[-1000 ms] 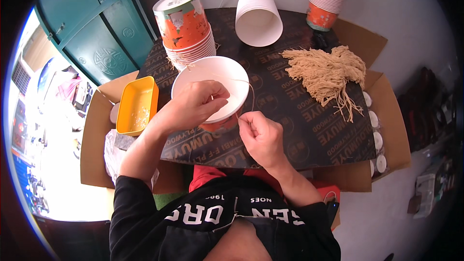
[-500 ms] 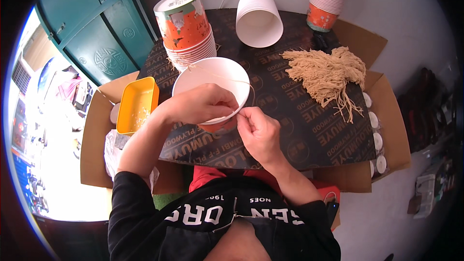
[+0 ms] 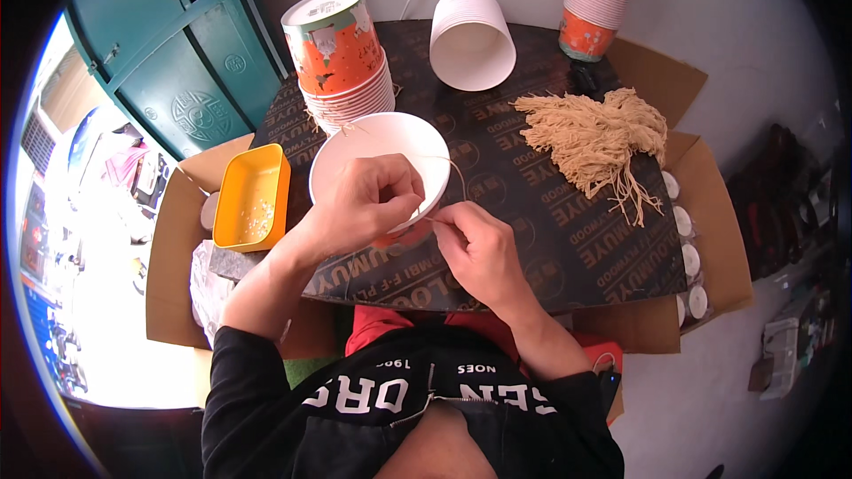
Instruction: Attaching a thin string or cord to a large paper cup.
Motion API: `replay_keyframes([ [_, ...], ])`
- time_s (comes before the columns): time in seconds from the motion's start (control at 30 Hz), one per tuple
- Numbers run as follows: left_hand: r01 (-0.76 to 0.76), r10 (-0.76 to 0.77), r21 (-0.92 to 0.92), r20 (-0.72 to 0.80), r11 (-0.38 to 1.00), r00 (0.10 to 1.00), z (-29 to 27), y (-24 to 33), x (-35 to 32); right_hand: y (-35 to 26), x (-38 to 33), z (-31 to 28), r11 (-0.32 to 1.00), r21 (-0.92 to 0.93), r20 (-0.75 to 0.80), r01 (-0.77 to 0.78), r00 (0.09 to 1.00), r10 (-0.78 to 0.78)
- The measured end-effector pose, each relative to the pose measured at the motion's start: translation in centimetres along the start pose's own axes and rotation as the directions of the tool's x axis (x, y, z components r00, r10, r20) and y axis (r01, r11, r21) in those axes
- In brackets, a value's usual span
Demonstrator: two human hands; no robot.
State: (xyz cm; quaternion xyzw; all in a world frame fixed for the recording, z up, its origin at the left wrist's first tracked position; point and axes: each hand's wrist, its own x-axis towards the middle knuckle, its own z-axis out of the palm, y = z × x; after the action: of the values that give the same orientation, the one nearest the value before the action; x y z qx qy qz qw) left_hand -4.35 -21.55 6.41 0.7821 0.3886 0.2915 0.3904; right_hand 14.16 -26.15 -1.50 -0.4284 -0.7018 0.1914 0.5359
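Left hand [image 3: 368,200] backed off from right hand [image 3: 479,248]; both pinched closed at paper tub [image 3: 382,130], contents unclear. Black printed table [image 3: 612,253], teal door [image 3: 169,53] left.

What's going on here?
A person is working on a paper bucket: the left hand is curled over its open mouth, the right hand pinched at the rim; what they hold is unclear. A thin cord curves over the rim. Tan strings lie in a bundle to the right, a bucket stack stands behind, a yellow tray sits left.

Paper tub [image 3: 383,135], wht int., orange ext., mouth up, nr tbl [image 3: 568,235] front, cord [image 3: 461,179] over R rim
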Motion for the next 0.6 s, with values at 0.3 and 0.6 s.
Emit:
replay_keyframes([
  [0.3, 0.199, -0.165, -0.314, 0.131, 0.928, 0.978, -0.2, -0.2, 0.6, 0.2, 0.7, -1.0, 0.994, 0.105, 0.020, -0.013, 1.000, 0.011],
  [0.6, 0.214, -0.155, -0.364, 0.186, 0.906, 0.970, 0.3, -0.1, 1.1, -1.1, 6.0, -3.5, 0.942, 0.078, -0.014, 0.326, 0.945, -0.326],
])
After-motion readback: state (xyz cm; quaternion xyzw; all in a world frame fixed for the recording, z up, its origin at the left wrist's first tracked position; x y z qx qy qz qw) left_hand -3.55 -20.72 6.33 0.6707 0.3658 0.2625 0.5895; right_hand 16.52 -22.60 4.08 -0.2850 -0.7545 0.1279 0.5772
